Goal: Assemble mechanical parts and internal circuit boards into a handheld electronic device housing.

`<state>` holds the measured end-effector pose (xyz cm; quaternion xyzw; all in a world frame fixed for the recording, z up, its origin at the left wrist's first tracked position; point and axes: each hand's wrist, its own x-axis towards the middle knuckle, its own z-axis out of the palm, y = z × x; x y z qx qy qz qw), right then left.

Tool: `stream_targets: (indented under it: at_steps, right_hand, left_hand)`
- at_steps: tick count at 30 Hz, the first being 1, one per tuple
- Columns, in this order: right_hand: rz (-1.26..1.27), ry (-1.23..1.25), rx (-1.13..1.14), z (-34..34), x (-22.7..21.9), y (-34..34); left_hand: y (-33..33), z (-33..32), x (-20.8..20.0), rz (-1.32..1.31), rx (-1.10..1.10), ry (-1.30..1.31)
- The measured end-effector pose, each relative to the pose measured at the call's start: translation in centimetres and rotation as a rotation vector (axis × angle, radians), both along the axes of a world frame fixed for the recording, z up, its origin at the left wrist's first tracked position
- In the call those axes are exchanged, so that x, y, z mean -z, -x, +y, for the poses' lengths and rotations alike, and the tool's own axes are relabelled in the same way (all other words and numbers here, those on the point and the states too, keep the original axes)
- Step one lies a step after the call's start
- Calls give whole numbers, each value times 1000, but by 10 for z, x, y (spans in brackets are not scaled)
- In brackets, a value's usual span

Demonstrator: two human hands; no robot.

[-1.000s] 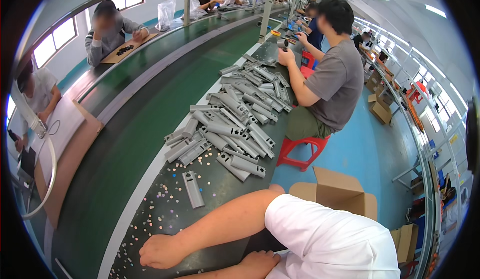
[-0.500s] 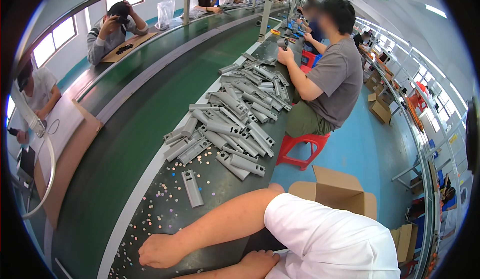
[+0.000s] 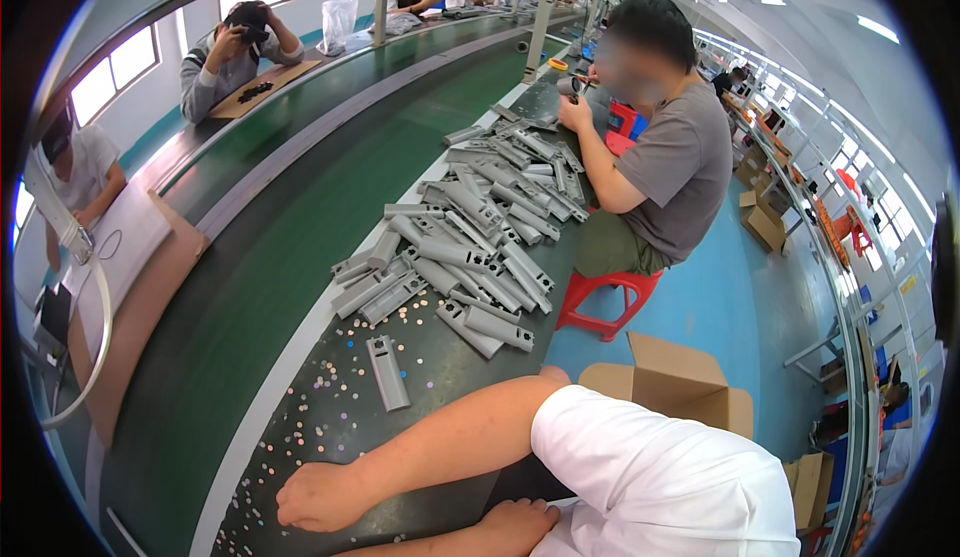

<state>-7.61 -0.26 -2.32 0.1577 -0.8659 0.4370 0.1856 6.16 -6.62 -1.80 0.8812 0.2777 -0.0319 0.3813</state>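
My right arm [image 3: 440,447], in a white sleeve, lies bent across the dark tabletop. My right hand [image 3: 318,497] rests at its end, fingers curled under and closed, with nothing visible in it. Nearer me, my left hand [image 3: 520,525] sits against the white cloth by my right elbow. Its fingers are curled and no object shows in them. Small round pale discs [image 3: 325,412] are scattered around and beyond my right hand. A single grey slotted tube-shaped housing [image 3: 388,372] lies apart, beyond my forearm. Farther off is a heap of similar grey housings [image 3: 470,247].
A green conveyor belt [image 3: 290,217] runs along the left. On the right, a co-worker [image 3: 670,177] sits on a red stool [image 3: 610,302], handling a grey part. An open cardboard box [image 3: 680,377] stands beside my arm. Other people sit across the belt.
The view has shifted slightly. The co-worker on the right has bent their head toward the part in their hands. A person at the far left has lowered a hand. My hands remain still.
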Motion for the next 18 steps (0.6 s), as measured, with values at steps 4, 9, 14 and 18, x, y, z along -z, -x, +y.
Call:
stream_targets:
  at_steps: [4, 9, 14, 18]
  right_hand:
    - [-9, -8, 5, 0, 0, 0]
    - [-25, -3, 1, 1, -2, 0]
    - [-20, 1, 4, 1, -3, -1]
    - [-17, 3, 1, 1, -2, -1]
  left_hand:
    - [-1, 0, 1, 7, -8, 4]
    - [-1, -1, 3, 14, -12, 8]
    - [-1, -1, 3, 5, -15, 4]
    - [-1, -1, 2, 9, -18, -1]
